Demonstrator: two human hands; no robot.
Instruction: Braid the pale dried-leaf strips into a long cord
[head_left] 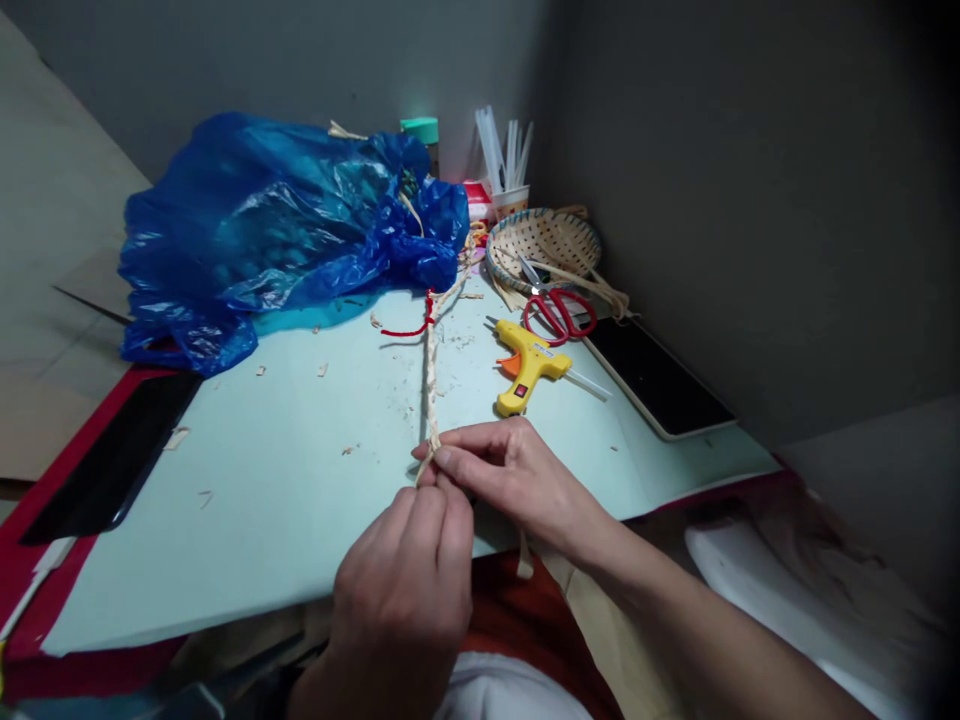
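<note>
1. The braid is running toward twelve o'clock from mid-worktop, red cord showing at its far end.
2. The right hand is pinching the near end; the left hand is curling just below, fingertips hidden, so I cannot tell what it is gripping.
3. Both hands seem to be working that end; the next move is probably calling for steady tension.
4. From the braid, the glue gun is lying at three, scissors at two, basket at one, bag at eleven.
5. Scraps are littering the worktop; a grey wall is rising toward two.
</note>
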